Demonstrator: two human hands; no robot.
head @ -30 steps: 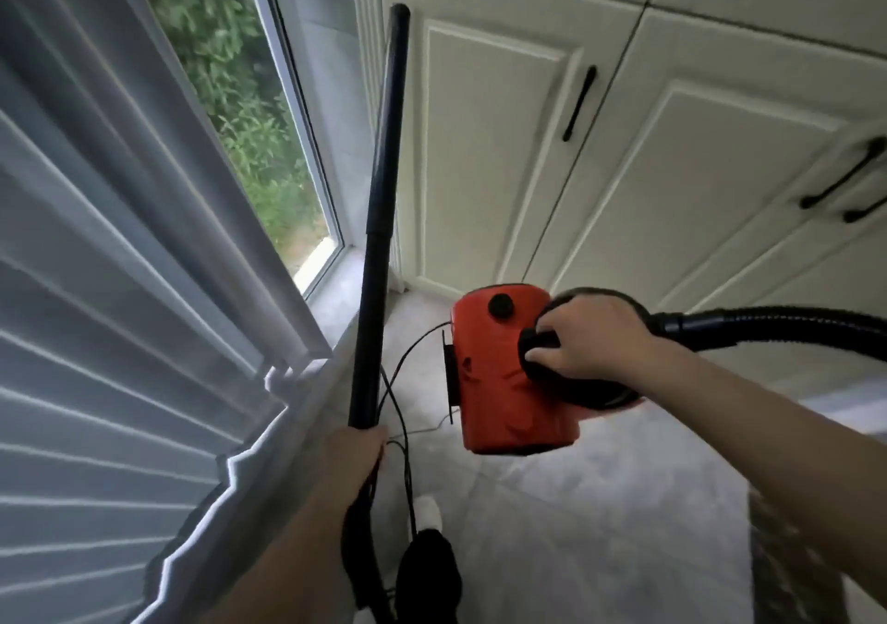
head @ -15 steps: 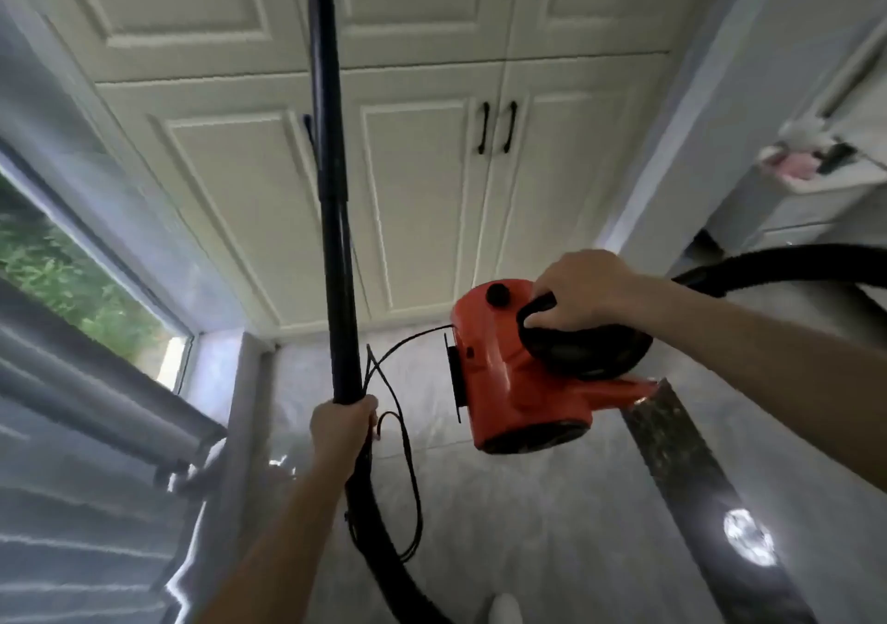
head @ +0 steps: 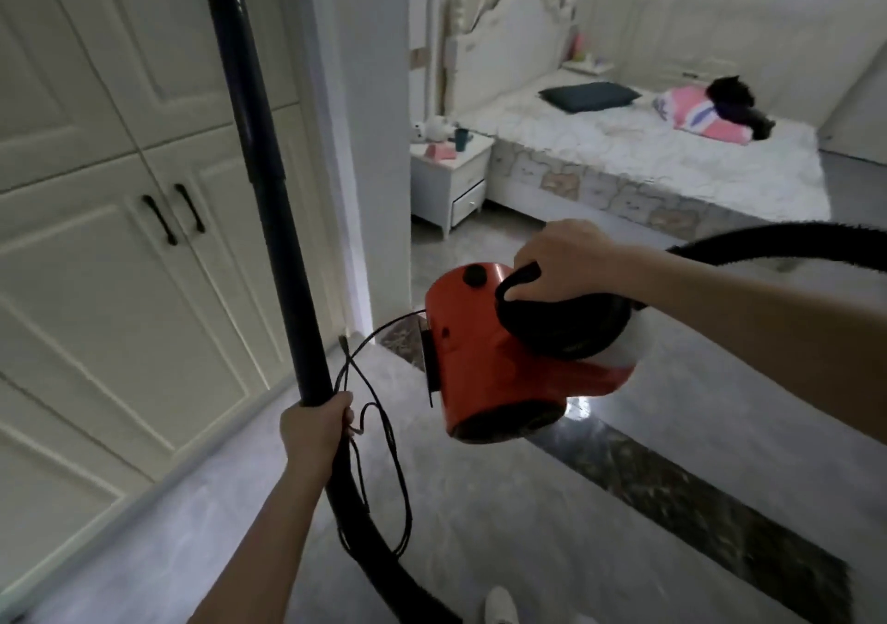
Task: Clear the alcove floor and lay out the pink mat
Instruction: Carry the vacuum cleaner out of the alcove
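A red vacuum cleaner [head: 494, 359] hangs in the air at the centre, carried by its black handle with my right hand [head: 566, 258] shut on it. My left hand [head: 317, 419] grips the long black vacuum tube [head: 259, 167], which stands upright and runs out of the top of the view. The black hose [head: 365, 527] curves down from my left hand toward the floor and another stretch of it passes behind my right forearm. A thin black cord [head: 384, 455] loops loose between tube and vacuum. A folded pink cloth [head: 696, 114] lies on the bed; whether it is the mat I cannot tell.
Cream wardrobe doors [head: 120, 263] fill the left side. A white wall corner [head: 365, 143] separates the alcove from the bedroom. Beyond stand a white nightstand [head: 446, 182] and a bed [head: 648, 158] with a dark pillow. A dark marble strip [head: 696, 503] crosses the grey floor.
The view has swung right, from the window and curtain across the wardrobe to the bedroom. Both hands keep their grips, carrying vacuum and tube along.
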